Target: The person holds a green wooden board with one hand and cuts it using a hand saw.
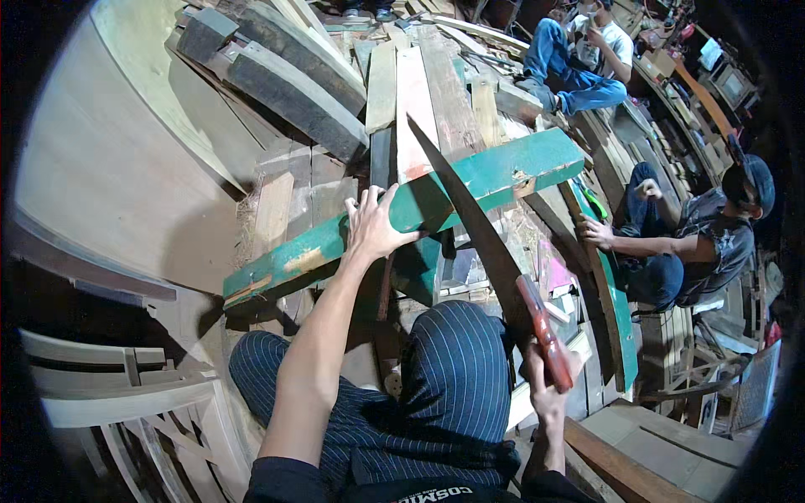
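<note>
A long green painted plank (495, 172) with worn patches lies across a pile of old boards. My left hand (373, 225) presses down on it near its middle, fingers over the top edge. My right hand (547, 381) grips the red wooden handle of a hand saw (474, 226). The dark blade slants up and left, crossing the green plank just right of my left hand. My knee in striped trousers (457, 352) is raised below the plank.
Stacked grey and brown boards (402, 92) fill the area behind the plank. A large pale panel (109, 159) lies at left. A seated person in a cap (704, 243) touches a green board at right; another person in jeans (579, 59) sits further back.
</note>
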`<state>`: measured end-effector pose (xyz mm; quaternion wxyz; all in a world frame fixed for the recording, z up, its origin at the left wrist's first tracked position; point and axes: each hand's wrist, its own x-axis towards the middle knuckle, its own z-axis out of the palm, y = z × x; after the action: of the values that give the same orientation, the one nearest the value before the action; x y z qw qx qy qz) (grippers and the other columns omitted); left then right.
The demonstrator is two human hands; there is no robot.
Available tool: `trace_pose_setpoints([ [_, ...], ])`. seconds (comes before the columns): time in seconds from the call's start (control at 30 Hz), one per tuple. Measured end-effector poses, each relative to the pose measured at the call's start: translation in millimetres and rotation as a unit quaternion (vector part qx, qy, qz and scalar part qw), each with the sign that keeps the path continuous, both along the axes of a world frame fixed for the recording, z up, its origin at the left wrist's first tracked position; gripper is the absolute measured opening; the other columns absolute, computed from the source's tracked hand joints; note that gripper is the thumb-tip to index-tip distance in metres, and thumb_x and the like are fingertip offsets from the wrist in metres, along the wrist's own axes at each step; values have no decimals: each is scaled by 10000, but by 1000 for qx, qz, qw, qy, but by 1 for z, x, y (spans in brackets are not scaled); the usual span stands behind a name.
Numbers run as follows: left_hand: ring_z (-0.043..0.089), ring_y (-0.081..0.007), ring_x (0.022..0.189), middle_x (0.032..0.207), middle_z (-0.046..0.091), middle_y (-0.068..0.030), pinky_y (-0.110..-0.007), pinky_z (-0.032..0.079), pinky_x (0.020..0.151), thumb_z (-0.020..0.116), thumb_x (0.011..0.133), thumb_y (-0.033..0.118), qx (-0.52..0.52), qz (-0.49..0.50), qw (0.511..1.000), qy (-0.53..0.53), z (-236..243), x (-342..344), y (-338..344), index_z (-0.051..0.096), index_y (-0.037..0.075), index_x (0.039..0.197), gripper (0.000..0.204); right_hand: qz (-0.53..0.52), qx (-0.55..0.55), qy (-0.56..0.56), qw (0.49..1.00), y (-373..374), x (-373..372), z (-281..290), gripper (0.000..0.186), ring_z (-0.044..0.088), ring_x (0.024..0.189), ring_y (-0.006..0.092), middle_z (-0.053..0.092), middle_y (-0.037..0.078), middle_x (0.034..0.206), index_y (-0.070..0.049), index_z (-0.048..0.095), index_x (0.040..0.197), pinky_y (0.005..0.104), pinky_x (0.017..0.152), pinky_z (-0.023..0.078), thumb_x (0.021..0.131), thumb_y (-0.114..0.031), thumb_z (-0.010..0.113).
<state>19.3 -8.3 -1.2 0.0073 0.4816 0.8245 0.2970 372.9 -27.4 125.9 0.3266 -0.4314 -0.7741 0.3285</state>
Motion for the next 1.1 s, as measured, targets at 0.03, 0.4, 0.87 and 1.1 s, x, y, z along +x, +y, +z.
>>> trace_pose_setpoints([
  [0.03, 509, -297, 1181, 1207, 530, -131, -515, 314, 996, 856, 564, 511, -10, 3, 1000, 9, 0, -1, 0, 532, 105, 1393, 978, 14, 61, -22, 998, -2, 6, -8, 121, 538, 522, 187, 575, 41, 605, -38, 650, 875, 352, 599, 399, 850, -148, 691],
  [0.4, 507, -268, 1172, 1187, 530, -122, -461, 302, 988, 864, 575, 517, -4, -5, 1000, 8, 4, 0, -2, 520, 73, 1403, 1000, 60, 92, -130, 985, -33, 27, 17, 127, 512, 453, 195, 547, 75, 565, -24, 667, 903, 319, 499, 389, 827, -124, 689],
  [0.87, 500, -285, 1187, 1220, 538, -160, -487, 308, 987, 821, 587, 631, -5, -3, 1000, 25, -6, -2, 0, 532, 65, 1386, 1021, 79, -41, 4, 996, 49, -106, 16, 159, 510, 595, 126, 532, 85, 616, 35, 628, 924, 326, 573, 420, 911, -124, 634],
  [1.1, 497, -291, 1178, 1169, 530, -146, -500, 307, 983, 788, 591, 687, 5, -7, 1000, 20, -7, 0, 3, 528, 70, 1390, 1043, 69, 42, -20, 997, 56, -123, 12, 188, 511, 593, 159, 554, 118, 639, 41, 619, 889, 353, 588, 437, 910, -142, 652],
])
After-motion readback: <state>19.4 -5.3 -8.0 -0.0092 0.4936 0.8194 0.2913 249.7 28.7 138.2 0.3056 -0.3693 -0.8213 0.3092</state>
